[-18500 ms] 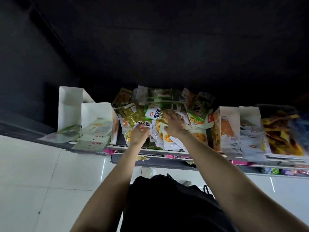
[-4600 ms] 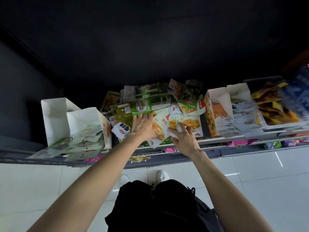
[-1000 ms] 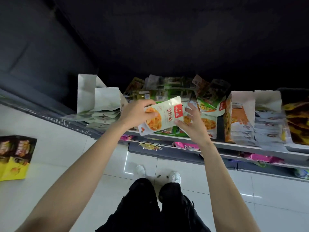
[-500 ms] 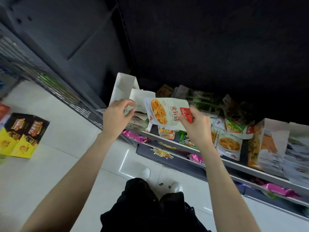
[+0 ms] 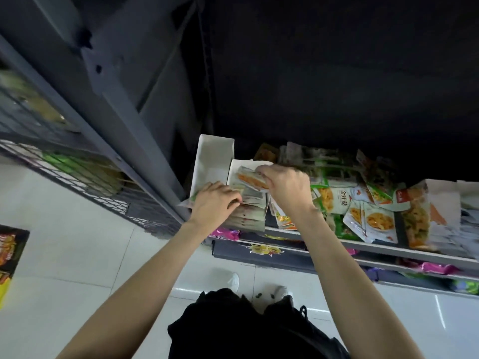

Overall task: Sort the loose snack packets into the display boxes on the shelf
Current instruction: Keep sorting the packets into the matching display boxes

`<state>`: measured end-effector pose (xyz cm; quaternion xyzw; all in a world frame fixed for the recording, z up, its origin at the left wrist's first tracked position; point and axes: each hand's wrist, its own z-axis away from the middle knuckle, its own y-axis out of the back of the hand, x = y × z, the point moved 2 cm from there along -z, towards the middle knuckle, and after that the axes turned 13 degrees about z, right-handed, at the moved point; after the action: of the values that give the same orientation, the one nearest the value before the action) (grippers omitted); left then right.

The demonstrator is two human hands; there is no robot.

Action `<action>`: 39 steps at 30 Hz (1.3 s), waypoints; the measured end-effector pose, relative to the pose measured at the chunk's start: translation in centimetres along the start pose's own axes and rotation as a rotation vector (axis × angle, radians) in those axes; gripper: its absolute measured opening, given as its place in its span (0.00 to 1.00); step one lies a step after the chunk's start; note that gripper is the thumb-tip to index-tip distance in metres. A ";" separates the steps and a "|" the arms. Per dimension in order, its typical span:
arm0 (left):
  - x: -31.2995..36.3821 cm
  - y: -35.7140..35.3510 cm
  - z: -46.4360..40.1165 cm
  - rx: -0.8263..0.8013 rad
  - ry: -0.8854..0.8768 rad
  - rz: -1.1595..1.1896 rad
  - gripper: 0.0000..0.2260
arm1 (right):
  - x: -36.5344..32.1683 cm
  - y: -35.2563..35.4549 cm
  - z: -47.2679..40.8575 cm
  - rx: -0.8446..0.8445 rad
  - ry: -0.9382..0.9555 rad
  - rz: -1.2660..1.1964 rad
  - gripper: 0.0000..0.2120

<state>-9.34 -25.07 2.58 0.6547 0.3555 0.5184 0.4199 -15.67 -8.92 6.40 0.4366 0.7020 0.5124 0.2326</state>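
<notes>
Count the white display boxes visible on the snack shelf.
4: two display boxes at the left end, two at the right end. More may lie beyond the frame.

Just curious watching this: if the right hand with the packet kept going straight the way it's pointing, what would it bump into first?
Probably the white box's back wall: the right hand pushes its packet that way. Depth is unclear.

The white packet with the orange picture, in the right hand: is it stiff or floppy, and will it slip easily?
The white packet is probably floppy and light: it is a thin flat pouch, pinched at one edge by the right hand. Its film looks glossy, so it may slide off the stack in the display box that the left hand steadies.
</notes>
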 end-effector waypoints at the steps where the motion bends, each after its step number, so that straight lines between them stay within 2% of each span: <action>1: -0.3 0.0 -0.1 -0.006 -0.021 0.009 0.04 | -0.8 -0.3 -0.5 -0.129 0.057 0.089 0.19; 3: -0.4 0.3 -0.4 -0.037 -0.033 0.029 0.04 | -2.0 -1.2 -1.2 -0.367 0.130 0.149 0.21; 4: -0.4 0.4 -0.6 -0.042 -0.037 0.038 0.05 | -2.4 -1.5 -1.5 -0.423 0.141 0.162 0.22; 8: -0.7 0.6 -0.7 -0.038 -0.023 0.039 0.07 | -3.7 -1.8 -1.6 -0.411 0.057 0.196 0.17; 11: -0.8 0.7 -0.6 -0.029 -0.012 0.036 0.08 | -4.0 -2.8 -0.7 -0.506 0.081 0.171 0.13; 13: -0.7 0.8 -0.4 -0.043 -0.013 0.059 0.08 | -3.8 -3.1 0.5 -0.558 0.084 0.029 0.12; 15: -0.7 1.0 -0.3 -0.055 -0.004 0.085 0.08 | -3.2 -2.9 1.8 -0.575 -0.013 -0.228 0.14; 18: 0.3 1.7 -0.4 0.056 -0.054 0.168 0.11 | -1.9 -1.8 3.6 -0.400 -0.159 -0.495 0.14; 21: 2.9 2.0 -0.8 0.161 -0.161 0.339 0.16 | -0.4 -1.0 5.9 -0.173 -0.315 -0.570 0.13; 24: 6.8 1.2 -1.8 0.167 -0.249 0.501 0.12 | 1.8 -0.7 9.7 -0.104 -0.518 -0.578 0.12; 26: 9.5 -0.2 -2.4 0.102 -0.266 0.607 0.11 | 3.8 -0.9 12.8 -0.112 -0.652 -0.591 0.12; 29: 13.0 -3.7 -3.5 -0.114 -0.141 0.773 0.08 | 7.4 -1.5 17.3 -0.185 -0.834 -0.494 0.13; 33: 16.3 -10.7 -6.1 -0.461 0.242 0.893 0.15 | 13.0 -3.2 21.9 -0.297 -0.862 -0.246 0.14; 36: 18.2 -15.1 -8.0 -0.505 0.422 0.837 0.21 | 17.2 -4.7 23.4 -0.423 -0.782 -0.193 0.17; 39: 20.1 -17.9 -9.1 -0.421 0.600 0.786 0.22 | 20.5 -6.2 23.8 -0.616 -0.621 -0.191 0.21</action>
<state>-14.58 1.73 -5.21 0.4631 0.0763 0.8610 0.1960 -10.05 20.19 -5.58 0.4132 0.4510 0.5182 0.5978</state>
